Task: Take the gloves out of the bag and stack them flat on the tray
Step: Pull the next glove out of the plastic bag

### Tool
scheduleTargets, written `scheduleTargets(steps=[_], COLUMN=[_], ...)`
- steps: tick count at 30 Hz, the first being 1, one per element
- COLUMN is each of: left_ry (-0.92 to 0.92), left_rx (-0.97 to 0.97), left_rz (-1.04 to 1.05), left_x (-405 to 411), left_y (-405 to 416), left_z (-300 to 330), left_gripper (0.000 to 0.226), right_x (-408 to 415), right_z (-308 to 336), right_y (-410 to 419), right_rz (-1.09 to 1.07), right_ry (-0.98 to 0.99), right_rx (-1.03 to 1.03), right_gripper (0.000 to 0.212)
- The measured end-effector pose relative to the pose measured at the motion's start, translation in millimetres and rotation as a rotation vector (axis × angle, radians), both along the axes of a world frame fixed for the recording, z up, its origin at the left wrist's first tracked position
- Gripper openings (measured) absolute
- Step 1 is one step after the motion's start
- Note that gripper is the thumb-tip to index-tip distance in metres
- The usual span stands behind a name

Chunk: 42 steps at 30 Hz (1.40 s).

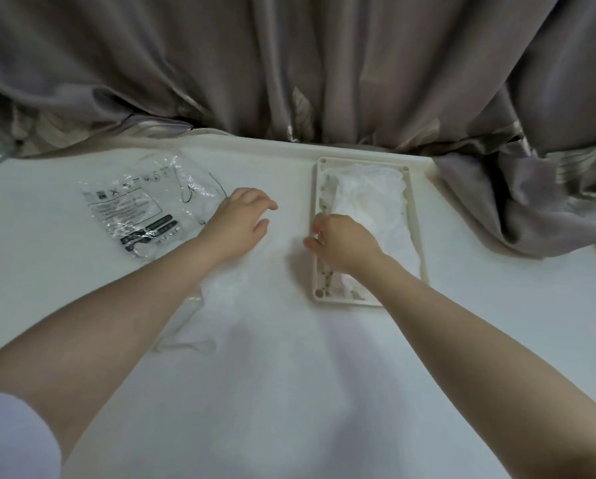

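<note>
Flattening gloves (369, 198) on tray (414, 236) at desk's far edge: right hand (341, 242) fingers curled, grip unclear, should press evenly; left hand (239, 223) fingers spread by bag (137, 209).

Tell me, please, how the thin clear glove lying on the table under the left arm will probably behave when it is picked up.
The glove looks like thin, wrinkled film, so it will probably hang limp and fold. It seems very light and may cling or drift. The gloves on the tray already lie crumpled, so flattening will likely need both hands.
</note>
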<state>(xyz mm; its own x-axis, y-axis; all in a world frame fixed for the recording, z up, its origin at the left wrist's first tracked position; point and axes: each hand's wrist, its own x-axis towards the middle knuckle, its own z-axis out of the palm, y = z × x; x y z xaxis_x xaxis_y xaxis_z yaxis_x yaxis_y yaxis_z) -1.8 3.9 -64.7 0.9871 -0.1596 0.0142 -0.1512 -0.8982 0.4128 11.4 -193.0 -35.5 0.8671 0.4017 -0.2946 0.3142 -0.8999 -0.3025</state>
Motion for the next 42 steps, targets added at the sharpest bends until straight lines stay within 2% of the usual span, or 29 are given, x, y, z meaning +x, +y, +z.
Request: scheduleTargets(steps=[4, 8, 10, 12, 13, 15, 16, 20, 23, 26, 28, 29, 31, 33, 35, 37, 38, 40, 41, 42], left_ry=[0.005, 0.117, 0.182, 0.244, 0.275, 0.318, 0.332, 0.378, 0.412, 0.384, 0.309, 0.319, 0.493, 0.643, 0.653, 0.615, 0.584, 0.543, 0.547, 0.558], left_rx=[-0.012, -0.056, -0.059, -0.056, -0.056, -0.019, 0.023, 0.136, 0.226, 0.235, 0.039, -0.166, -0.667, -0.967, -0.979, -1.005, -1.034, -1.134, -1.201, -1.262], left_rz=[0.071, 0.123, 0.092, 0.033, 0.007, -0.038, -0.058, -0.098, -0.114, -0.126, -0.135, -0.092, 0.047, 0.074, -0.008, -0.013, 0.009, 0.047, 0.07, 0.087], left_x=[-27, -47, -54, -57, -58, -58, -57, -52, -49, -48, -50, -54, -63, -70, -77, -77, -75, -73, -72, -71], left_y=[50, 87, 99, 107, 110, 113, 115, 116, 113, 105, 94, 84, 63, 47, 35, 26, 22, 11, 8, 3], left_z=[5, 0, -4, -8, -10, -15, -18, -23, -26, -23, -16, -9, 9, 20, 28, 33, 33, 41, 45, 48], left_gripper=[0.029, 0.029, 0.031, 0.037, 0.042, 0.05, 0.051, 0.047, 0.046, 0.046, 0.04, 0.036, 0.039, 0.042, 0.02, 0.039, 0.045, 0.036, 0.027, 0.021], right_x=[-17, -32, -40, -48, -50, -52, -51, -44, -45, -44, -46, -47, -48, -50, -49, -46, -46, -49, -50, -54], right_z=[-18, -43, -55, -65, -70, -75, -74, -59, -40, -21, -11, -6, 2, 10, 14, 16, 15, 8, 4, 3], right_y=[58, 104, 120, 130, 135, 140, 141, 131, 115, 100, 92, 89, 82, 78, 68, 57, 51, 32, 25, 18], right_rz=[0.092, 0.098, 0.018, -0.083, -0.111, -0.152, -0.187, -0.223, -0.384, -0.586, -0.669, -0.71, -0.795, -0.872, -0.938, -1.025, -1.07, -1.046, -0.961, -0.83], right_ry=[0.058, 0.206, 0.27, 0.296, 0.294, 0.297, 0.304, 0.269, 0.39, 0.547, 0.662, 0.701, 0.741, 0.718, 0.66, 0.594, 0.542, 0.332, 0.162, -0.015], right_rx=[0.131, 0.076, 0.028, 0.019, 0.011, 0.031, 0.076, 0.271, 0.644, 1.034, 1.225, 1.309, 1.42, 1.438, 1.455, 1.445, 1.364, 0.993, 0.798, 0.694], right_gripper=[0.026, 0.047, 0.059, 0.062, 0.057, 0.033, 0.028, 0.041, 0.039, 0.012, 0.016, 0.019, 0.024, 0.026, 0.027, 0.025, 0.022, 0.024, 0.032, 0.04])
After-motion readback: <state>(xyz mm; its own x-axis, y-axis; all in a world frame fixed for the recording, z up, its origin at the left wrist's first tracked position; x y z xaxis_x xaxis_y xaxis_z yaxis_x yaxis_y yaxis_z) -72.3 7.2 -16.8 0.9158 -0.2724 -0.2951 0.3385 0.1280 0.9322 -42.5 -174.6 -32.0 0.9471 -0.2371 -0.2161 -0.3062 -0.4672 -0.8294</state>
